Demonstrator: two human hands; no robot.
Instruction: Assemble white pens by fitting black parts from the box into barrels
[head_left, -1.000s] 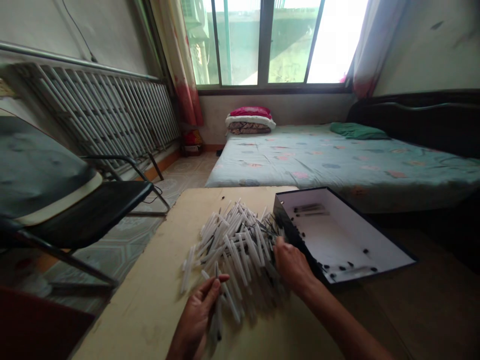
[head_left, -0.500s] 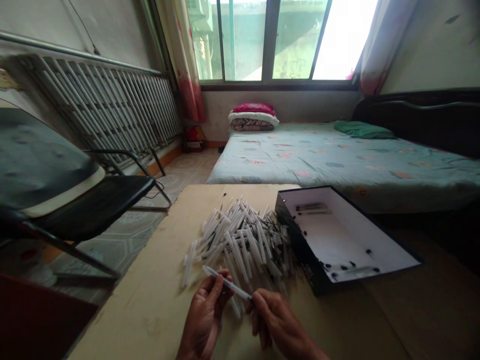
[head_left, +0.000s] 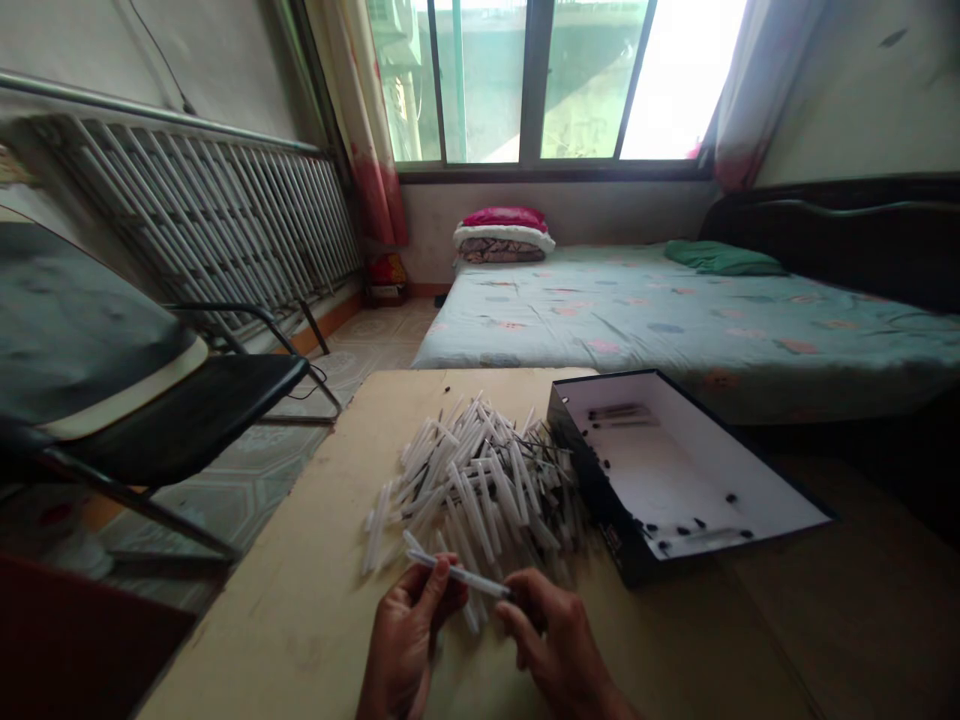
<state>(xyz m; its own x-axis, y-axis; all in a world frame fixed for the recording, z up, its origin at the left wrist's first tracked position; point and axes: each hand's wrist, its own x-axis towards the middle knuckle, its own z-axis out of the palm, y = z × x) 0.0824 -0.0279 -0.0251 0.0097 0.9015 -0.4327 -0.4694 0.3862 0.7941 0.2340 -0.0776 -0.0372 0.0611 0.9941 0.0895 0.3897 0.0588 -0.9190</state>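
Note:
Between my hands lies a slim whitish pen (head_left: 480,582), tilted slightly down to the right, with a dark piece at its right end. My left hand (head_left: 411,620) is closed, pinching the pen near its left end between thumb and fingers. My right hand (head_left: 556,625) is closed around the dark right end, the fingertips partly hiding it. A second pale tip sticks out just above the pen's left end; whether my left hand holds it too, I cannot tell. Just beyond my hands is a heap of white pen barrels and dark thin parts (head_left: 480,480).
At the right of the wooden table (head_left: 300,560) sits a shallow black box (head_left: 592,490) with a white inside, holding several small dark caps and a few pens. A black chair (head_left: 225,410) stands at left. Behind the table is a bed (head_left: 637,310).
The pen has turned a little flatter. My right hand's fingers have shifted at its dark end, the thumb now lower and apart from the index finger. The camera view has moved slightly.

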